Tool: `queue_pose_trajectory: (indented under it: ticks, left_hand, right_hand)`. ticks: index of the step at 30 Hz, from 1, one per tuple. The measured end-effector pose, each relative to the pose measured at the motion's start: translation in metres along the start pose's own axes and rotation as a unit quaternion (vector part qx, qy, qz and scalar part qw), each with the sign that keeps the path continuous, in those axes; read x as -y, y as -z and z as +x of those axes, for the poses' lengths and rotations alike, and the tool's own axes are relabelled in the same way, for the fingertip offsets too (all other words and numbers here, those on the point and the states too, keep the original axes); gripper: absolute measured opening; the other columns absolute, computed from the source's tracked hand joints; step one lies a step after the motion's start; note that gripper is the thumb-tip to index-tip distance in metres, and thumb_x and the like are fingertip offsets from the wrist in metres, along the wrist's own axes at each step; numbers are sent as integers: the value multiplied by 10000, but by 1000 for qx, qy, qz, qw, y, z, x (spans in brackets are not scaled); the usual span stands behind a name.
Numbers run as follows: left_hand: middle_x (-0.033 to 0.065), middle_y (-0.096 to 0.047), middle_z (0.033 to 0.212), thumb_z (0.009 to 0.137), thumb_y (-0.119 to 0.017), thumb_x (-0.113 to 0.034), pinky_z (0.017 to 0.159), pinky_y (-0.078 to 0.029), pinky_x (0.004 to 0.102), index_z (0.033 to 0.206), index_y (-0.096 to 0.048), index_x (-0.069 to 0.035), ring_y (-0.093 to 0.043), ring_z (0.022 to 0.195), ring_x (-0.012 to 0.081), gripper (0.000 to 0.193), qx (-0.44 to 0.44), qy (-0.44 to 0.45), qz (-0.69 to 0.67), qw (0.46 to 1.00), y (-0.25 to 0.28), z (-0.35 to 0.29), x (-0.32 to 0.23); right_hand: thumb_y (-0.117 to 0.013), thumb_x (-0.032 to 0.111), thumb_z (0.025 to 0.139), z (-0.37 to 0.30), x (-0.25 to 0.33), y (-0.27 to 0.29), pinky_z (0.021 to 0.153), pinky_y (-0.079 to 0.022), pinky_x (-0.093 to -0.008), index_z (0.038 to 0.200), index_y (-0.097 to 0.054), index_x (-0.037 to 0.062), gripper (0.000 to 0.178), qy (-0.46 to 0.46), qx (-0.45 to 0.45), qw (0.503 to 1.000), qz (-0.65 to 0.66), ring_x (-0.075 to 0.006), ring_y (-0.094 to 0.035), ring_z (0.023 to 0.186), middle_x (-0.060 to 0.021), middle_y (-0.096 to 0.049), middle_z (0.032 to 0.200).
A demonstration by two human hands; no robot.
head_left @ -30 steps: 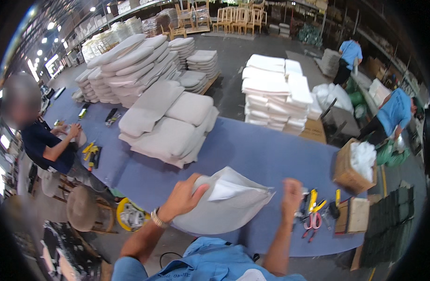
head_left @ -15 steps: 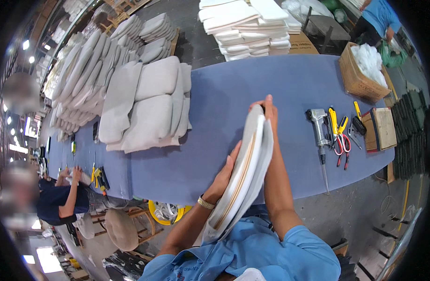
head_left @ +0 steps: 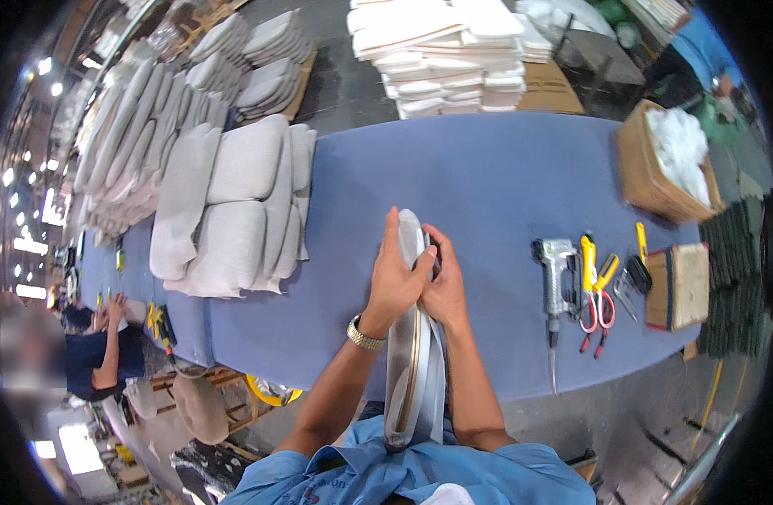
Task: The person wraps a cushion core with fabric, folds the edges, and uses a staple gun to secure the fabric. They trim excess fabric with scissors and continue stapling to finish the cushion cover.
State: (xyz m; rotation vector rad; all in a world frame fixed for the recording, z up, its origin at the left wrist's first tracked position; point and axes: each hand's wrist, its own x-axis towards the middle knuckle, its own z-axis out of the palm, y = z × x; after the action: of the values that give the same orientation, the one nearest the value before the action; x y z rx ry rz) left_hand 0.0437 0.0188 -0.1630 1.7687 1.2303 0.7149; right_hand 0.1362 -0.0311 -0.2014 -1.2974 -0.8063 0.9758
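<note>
A grey fabric-covered foam cushion (head_left: 400, 370) stands on edge between my hands, its near end against my shirt. White foam and thin tan layers show along its open side, with a loose flap of fabric to the right. My left hand (head_left: 393, 282) presses on its left face near the far end, fingers pointing away from me. On the other side my right hand (head_left: 445, 290) wraps round the edge, its fingers bent over the fabric. Both thumbs meet at the cushion's upper edge. What the fingertips pinch is partly hidden.
Grey padded pieces (head_left: 235, 206) lie stacked on the blue table (head_left: 361, 181) at left. At right are an air gun (head_left: 556, 278), red-handled scissors (head_left: 601, 307), cutters and a cardboard box (head_left: 643, 160) of white stuffing. White foam sheets (head_left: 449, 63) are piled beyond. Two people work nearby.
The cushion has swung more upright and drawn closer to me. My left hand has slid forward to its far end, and my right hand has come back beside it, thumbs now together.
</note>
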Motion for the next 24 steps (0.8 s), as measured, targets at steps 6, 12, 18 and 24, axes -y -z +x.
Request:
queue_pose_trajectory:
  ticks: [6,12,18,24]
  left_hand:
    - [350,-468,1483,859,-633,-62,1116,-439,428,1566,-277,56,-514,1347,492,800,25,15,134,991,28,4,14]
    - [353,-232,1610,798,-642,-25,1063,-489,463,1603,-127,24,-430,1400,504,957,51,-28,246,968,32,-26,2]
    - [364,-154,1630,786,-657,-33,963,-556,466,1611,-93,13,-399,1418,507,1000,74,-33,220,972,53,-22,16]
    - [333,-201,1634,787,-632,-12,914,-579,438,1605,-129,27,-483,1365,472,961,43,-10,181,983,61,-41,32]
  right_hand:
    - [-713,78,854,40,-2,-2,982,-504,-388,1342,-583,69,505,36,10,987,-157,-287,-646,1136,-128,-678,1256]
    - [-713,149,862,70,4,-10,916,-525,-412,1238,-641,72,390,84,60,965,-243,-334,-652,1057,-127,-675,1217]
    - [-683,156,851,63,7,-18,839,-550,-432,1228,-652,89,384,61,111,958,-257,-335,-681,999,-117,-673,1212]
    - [-663,89,803,64,22,-36,784,-550,-409,1252,-639,93,450,3,115,942,-315,-301,-682,913,-98,-669,1178]
